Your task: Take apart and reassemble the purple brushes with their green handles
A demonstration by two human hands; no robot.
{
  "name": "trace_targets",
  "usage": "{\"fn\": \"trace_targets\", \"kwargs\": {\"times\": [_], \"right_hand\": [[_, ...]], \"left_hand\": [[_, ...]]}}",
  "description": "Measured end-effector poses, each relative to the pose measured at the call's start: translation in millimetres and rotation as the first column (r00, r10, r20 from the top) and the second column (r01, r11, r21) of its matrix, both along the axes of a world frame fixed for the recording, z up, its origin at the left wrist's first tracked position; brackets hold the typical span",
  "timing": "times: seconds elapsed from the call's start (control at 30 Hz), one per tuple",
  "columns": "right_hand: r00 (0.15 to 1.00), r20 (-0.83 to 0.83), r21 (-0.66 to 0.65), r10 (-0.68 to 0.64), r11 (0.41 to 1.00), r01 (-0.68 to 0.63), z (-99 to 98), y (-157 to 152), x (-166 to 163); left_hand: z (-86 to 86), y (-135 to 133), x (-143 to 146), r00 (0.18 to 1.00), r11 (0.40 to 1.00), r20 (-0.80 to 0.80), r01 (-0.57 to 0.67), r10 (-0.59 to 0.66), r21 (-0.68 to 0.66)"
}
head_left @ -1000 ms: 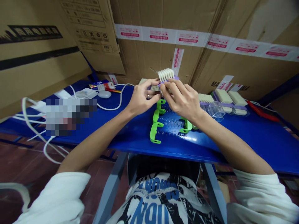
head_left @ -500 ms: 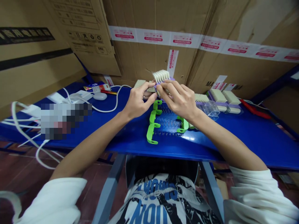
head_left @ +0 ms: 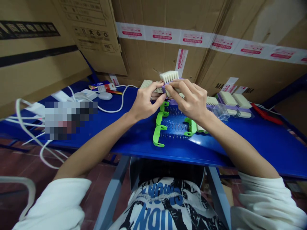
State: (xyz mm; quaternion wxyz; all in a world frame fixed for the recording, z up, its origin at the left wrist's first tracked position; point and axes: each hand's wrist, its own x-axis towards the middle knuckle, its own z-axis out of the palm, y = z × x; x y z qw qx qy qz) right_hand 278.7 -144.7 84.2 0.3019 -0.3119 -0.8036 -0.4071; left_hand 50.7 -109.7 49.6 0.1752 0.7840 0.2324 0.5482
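Note:
Both my hands hold one small purple brush with cream bristles above the blue table. My left hand pinches its left end with thumb and fingers. My right hand wraps over its right side and hides most of the purple body. Directly below the hands lie several green plastic handle pieces with rows of thin metal pins between them. Another cream brush lies just behind my left hand.
More purple brushes and a clear plastic case sit at the right. A red tool lies far right. White cables and a white mouse lie at the left. Cardboard boxes wall the table's far side.
My right hand has closed further over the brush, covering more of it. My left hand keeps its pinch; the brush stays at about the same height.

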Motion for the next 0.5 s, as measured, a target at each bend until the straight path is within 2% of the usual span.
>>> {"fn": "trace_targets", "kwargs": {"times": [0.13, 0.3, 0.5], "right_hand": [[1.0, -0.008, -0.006, 0.018, 1.0, -0.018, -2.6, 1, -1], [0.999, 0.013, -0.027, 0.037, 0.999, -0.036, -5.4, -1, -4], [1.0, -0.014, 0.017, -0.02, 1.0, 0.02, -1.9, 0, -3]], "left_hand": [[-2.7, -2, 4, 1.0, 1.0, 0.02, 0.003, -0.003, -0.005], [-8.0, -2, 10, 0.997, 0.997, 0.077, 0.016, -0.01, -0.079], [-12.2, 0, 13, 0.987, 0.99, 0.147, 0.077, -0.059, -0.121]]}}
